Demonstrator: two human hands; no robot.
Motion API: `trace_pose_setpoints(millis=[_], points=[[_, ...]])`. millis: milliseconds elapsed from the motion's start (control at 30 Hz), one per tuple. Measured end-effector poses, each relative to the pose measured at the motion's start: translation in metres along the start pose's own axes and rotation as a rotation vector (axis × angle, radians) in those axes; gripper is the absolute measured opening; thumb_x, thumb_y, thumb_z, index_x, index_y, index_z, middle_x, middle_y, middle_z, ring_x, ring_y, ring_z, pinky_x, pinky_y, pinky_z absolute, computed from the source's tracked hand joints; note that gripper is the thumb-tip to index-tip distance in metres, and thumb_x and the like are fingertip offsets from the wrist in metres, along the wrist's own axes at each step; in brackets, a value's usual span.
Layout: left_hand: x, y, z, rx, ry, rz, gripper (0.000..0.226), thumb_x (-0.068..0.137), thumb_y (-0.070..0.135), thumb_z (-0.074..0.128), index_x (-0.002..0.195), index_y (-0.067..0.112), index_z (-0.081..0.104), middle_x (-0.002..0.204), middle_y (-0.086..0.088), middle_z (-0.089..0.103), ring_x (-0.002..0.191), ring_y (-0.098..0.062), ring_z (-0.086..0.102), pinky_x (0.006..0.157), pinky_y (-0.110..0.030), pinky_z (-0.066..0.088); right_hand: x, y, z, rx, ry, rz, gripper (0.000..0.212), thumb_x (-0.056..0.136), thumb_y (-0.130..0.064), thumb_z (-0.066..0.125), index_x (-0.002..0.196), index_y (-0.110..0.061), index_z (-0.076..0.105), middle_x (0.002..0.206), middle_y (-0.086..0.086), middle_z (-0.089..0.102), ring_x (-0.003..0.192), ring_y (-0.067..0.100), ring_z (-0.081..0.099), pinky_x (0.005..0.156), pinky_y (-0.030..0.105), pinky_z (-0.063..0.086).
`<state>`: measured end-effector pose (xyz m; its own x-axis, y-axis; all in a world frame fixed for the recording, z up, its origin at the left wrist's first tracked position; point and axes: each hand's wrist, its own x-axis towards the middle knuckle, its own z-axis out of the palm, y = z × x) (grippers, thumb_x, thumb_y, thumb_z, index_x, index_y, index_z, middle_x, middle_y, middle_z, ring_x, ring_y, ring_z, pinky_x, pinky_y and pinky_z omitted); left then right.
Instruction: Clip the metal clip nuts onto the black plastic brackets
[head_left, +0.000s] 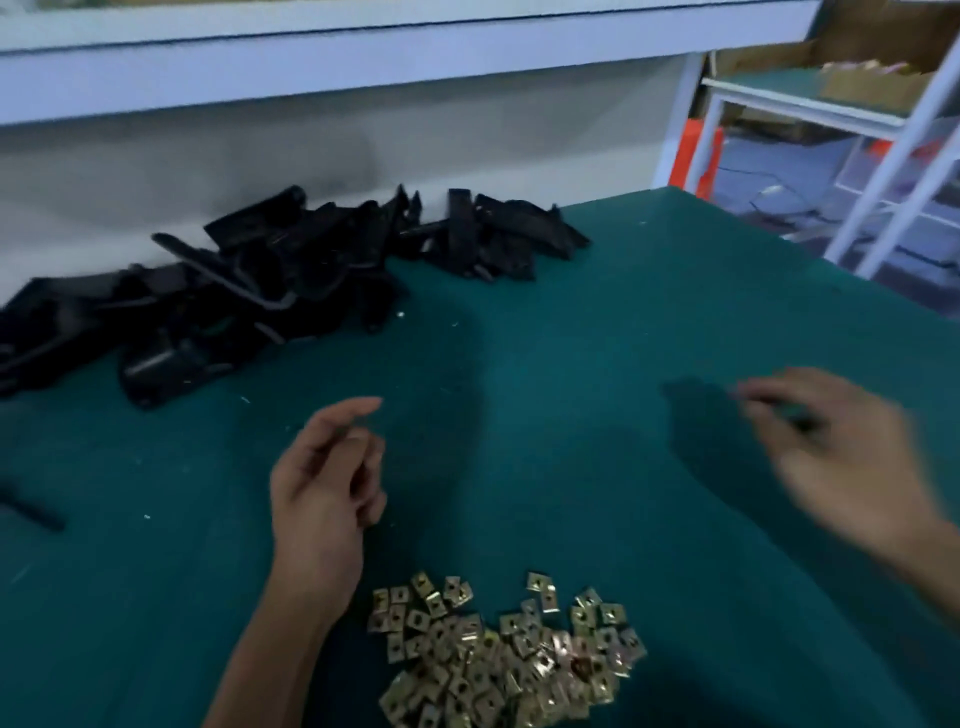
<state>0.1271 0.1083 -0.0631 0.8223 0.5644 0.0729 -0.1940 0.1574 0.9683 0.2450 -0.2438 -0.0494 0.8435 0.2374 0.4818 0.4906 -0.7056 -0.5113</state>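
Brass clip nuts (506, 660) lie just behind my empty, loosely curled left hand (324, 480), brackets (249, 291) ahead-left; blurred right hand's (836, 447) grip unreadable.

Green table (623, 322) carries black brackets (249, 280) heaped at its far left and brass clip nuts (498, 660) piled near.
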Motion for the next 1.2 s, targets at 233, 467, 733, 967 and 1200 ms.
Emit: trace_pose_setpoints(millis=[233,467,733,967,1200], points=[[0.007,-0.007,-0.004,0.021,-0.041,-0.064,0.028,0.103,0.015,0.049,0.088,0.014,0.073,0.058,0.002,0.031,0.049,-0.015,0.021,0.043,-0.026,0.020,0.178,-0.058,0.155,-0.070,-0.231,0.079,0.048,0.095,-0.023,0.068,0.140,-0.010,0.056,0.143,0.016,0.049,0.125,0.034,0.055,0.109,0.032,0.041],[0.010,-0.007,-0.006,0.002,-0.056,-0.122,0.027,0.104,0.017,0.050,0.089,0.016,0.073,0.059,0.000,0.027,0.052,-0.017,0.018,0.045,-0.027,0.019,0.243,-0.060,0.204,-0.171,-0.271,0.157,0.039,0.100,-0.023,0.062,0.138,-0.015,0.061,0.141,0.015,0.059,0.129,0.036,0.056,0.107,0.038,0.047],[0.009,-0.009,-0.001,0.007,-0.081,-0.072,0.018,0.098,0.015,0.059,0.086,0.017,0.073,0.058,0.005,0.037,0.048,-0.013,0.026,0.044,-0.026,0.026,0.219,-0.085,0.146,0.140,0.137,0.286,0.038,0.100,-0.021,0.049,0.063,-0.010,0.052,0.073,0.021,0.065,0.070,0.036,0.069,0.057,0.034,0.053],[0.000,-0.001,0.009,0.287,0.233,0.333,0.016,0.090,0.024,0.068,0.105,0.028,0.066,0.104,0.010,0.061,0.100,-0.011,0.060,0.074,-0.028,0.049,0.112,-0.177,0.105,0.807,-0.084,0.350,0.047,0.092,-0.003,0.053,0.131,-0.027,0.064,0.063,0.018,0.070,0.042,0.028,0.063,0.040,0.026,0.048],[-0.005,0.001,0.011,0.430,0.157,0.602,0.021,0.097,0.013,0.062,0.118,0.015,0.064,0.110,0.010,0.069,0.103,-0.010,0.066,0.087,-0.024,0.052,0.048,-0.216,0.086,1.075,-0.489,0.242,0.025,0.102,-0.029,0.061,0.100,-0.007,0.072,0.066,0.023,0.070,0.049,0.031,0.066,0.043,0.025,0.049]])
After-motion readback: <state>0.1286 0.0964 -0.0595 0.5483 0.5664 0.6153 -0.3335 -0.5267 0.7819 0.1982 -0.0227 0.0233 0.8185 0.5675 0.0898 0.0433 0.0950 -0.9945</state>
